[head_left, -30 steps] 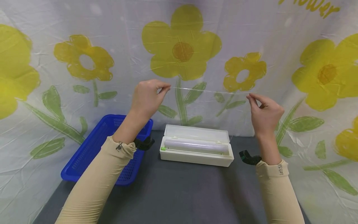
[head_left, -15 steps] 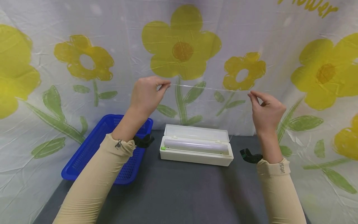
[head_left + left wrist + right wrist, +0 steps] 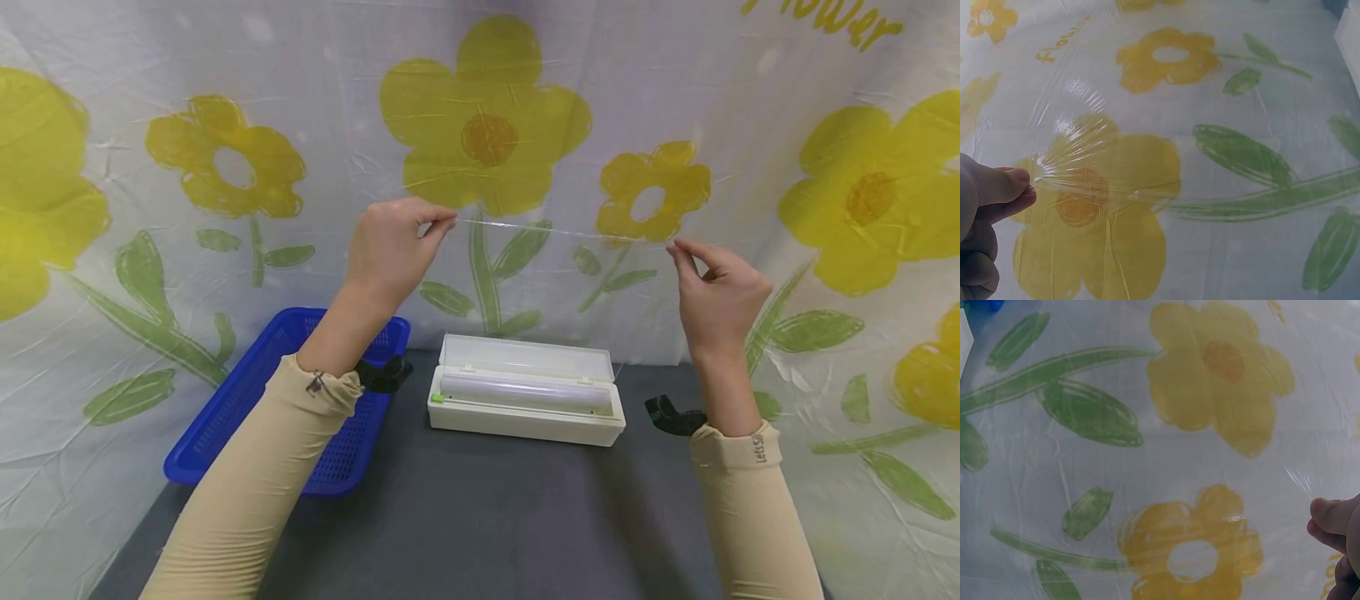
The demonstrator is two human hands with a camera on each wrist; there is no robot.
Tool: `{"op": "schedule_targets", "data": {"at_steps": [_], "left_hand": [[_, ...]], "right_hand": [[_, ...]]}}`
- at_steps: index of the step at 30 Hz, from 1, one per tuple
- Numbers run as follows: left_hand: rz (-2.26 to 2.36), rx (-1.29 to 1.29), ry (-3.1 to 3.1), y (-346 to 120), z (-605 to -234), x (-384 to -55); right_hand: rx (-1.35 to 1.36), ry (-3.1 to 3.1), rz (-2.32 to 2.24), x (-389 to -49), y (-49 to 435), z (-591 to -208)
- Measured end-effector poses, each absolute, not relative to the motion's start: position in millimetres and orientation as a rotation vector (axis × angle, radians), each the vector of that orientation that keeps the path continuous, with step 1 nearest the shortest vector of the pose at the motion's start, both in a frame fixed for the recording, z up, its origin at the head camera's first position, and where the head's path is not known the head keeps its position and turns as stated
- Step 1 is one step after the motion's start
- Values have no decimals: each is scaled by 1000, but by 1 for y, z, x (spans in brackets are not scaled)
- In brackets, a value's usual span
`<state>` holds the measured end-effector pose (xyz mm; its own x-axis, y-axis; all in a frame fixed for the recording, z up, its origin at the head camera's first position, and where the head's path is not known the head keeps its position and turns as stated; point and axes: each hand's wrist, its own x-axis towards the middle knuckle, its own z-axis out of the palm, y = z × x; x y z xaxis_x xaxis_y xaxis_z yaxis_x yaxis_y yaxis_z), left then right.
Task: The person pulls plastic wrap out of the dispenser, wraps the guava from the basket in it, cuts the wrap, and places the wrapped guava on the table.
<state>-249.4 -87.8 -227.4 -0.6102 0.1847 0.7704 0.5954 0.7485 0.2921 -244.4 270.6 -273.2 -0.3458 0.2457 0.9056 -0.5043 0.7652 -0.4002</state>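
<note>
A sheet of clear cling film [image 3: 542,229] is stretched between my two hands, its top edge showing as a thin bright line. My left hand [image 3: 390,250] pinches one corner between thumb and forefinger. Creases fan out through the film [image 3: 1075,147] from that pinch in the left wrist view. At the opposite corner, the thumb and forefinger of my right hand [image 3: 718,292] pinch the film [image 3: 1300,480]. Below and between the hands, a white cling film dispenser [image 3: 525,426] stands on the table with its lid [image 3: 528,358] raised. The film roll [image 3: 525,393] lies inside it.
A blue perforated plastic basket [image 3: 348,479] stands at the left, partly behind my left forearm. The grey table [image 3: 480,517] ends at a white curtain [image 3: 337,150] printed with yellow flowers. A small green piece [image 3: 437,398] sits on the dispenser's left front edge.
Both hands have risen slightly, and my right hand has shifted a little to the right. The film stays held between them. The dispenser and basket have not moved.
</note>
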Motion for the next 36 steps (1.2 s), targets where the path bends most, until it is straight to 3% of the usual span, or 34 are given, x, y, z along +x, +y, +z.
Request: {"op": "schedule_targets", "data": {"at_steps": [17, 36], "left_hand": [[-742, -660, -2145, -92, -237, -235], [-743, -729, -2099, -110, -265, -182]], "right_hand": [[211, -1746, 806, -224, 272, -283], [252, -1752, 763, -159, 270, -300]]}}
